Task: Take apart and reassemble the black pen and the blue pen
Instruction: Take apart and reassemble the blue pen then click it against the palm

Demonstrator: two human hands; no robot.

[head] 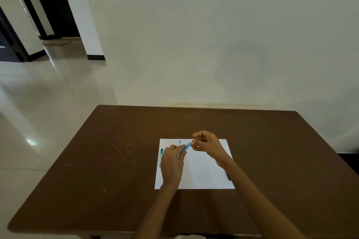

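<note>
My left hand (172, 163) grips the blue pen barrel (186, 147), which slants up to the right above the white paper (202, 172). At the barrel's upper end, my right hand (208, 142) pinches a small pale tip piece (193, 142). A small blue part (179, 142) lies on the paper's far edge. Only a dark end of the black pen (228, 177) shows past my right forearm at the paper's right edge; the forearm hides the remainder.
A green pen (161, 157) lies along the paper's left edge. The brown table (116, 161) stands against a pale wall, and its left part carries pale specks. Tiled floor and a doorway lie to the left.
</note>
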